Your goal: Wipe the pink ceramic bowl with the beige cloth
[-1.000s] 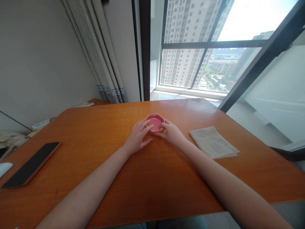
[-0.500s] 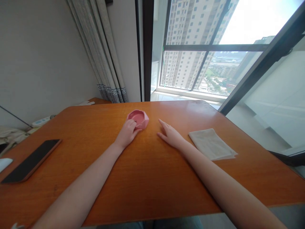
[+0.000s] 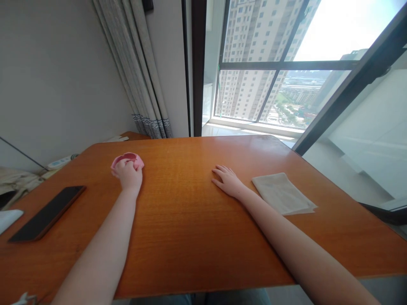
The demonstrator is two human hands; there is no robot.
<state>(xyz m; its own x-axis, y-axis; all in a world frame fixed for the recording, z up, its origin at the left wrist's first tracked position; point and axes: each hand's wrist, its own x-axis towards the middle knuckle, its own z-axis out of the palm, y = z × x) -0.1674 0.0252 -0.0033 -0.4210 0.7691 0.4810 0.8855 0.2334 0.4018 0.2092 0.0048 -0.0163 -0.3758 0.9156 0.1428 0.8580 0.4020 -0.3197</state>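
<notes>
My left hand (image 3: 129,173) is closed on the near rim of a pink ashtray (image 3: 138,160), a small faceted bowl with a notched edge. The hand covers much of its inside, and whether its base touches the table is hard to see. Over to the right, my right hand (image 3: 227,181) lies palm down on the wooden table (image 3: 184,228), fingers stretched out and holding nothing. Just right of that hand and forearm is a folded beige cloth (image 3: 282,192), flat on the tabletop.
A dark flat slab (image 3: 47,214) with a brown edge lies at the left, beside a white object (image 3: 9,219) cut off by the frame. A power strip (image 3: 60,162) sits beyond the left edge. Behind the table are a grey curtain (image 3: 136,72) and a window.
My left hand has carried the pink ashtray leftward from near the middle of the table. My right hand has stayed about in place, its fingers now lying flatter.
</notes>
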